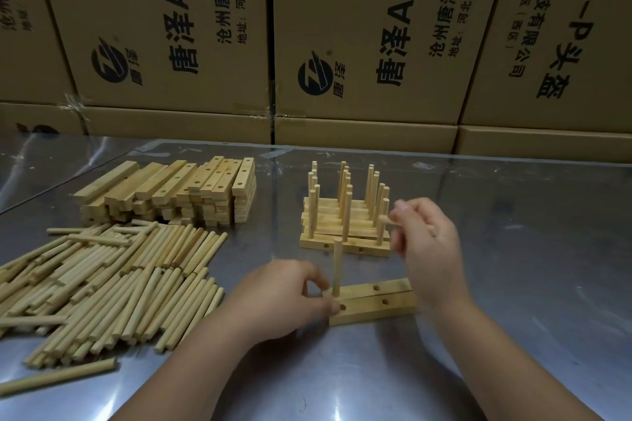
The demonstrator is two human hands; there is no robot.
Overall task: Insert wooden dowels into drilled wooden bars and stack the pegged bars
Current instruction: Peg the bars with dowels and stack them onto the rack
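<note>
Cartons [164, 27], printed and stacked, wall off the bench from 10 through 2 o'clock. Steel table [513, 249] below them, glare on it. Loose dowels [113, 287] in a broad heap at 8 to 9 o'clock, one stray lying nearer the front edge. Drilled bars [178, 191] piled at 10 to 11 o'clock, holes showing on the top layer. Pegged stack [345, 229] just past centre toward 12 to 1 o'clock, several bars deep, pegs upright in rows. Work bar [376, 304] lies flat at centre, toward 6 o'clock, long axis running 9 to 3. Left hand [284, 297] curls round the bar's 9 o'clock end, thumb on the near face, fingertips close to the foot of the standing dowel [337, 267], which is upright in the end hole. Right hand [427, 249] is raised over the bar's 3 o'clock end, just in front of the stack, fingers closed on a second dowel [385, 219] held roughly level, tip toward 9 o'clock. Middle hole [377, 288] on the top face is empty; the far-end hole is hidden under the right wrist. Step in hand, as I read it: pegging this bar, one in and more to go. Next move likely calls for tipping the held dowel vertical, lining it over an open hole and pressing straight down while the left hand steadies the bar.
</note>
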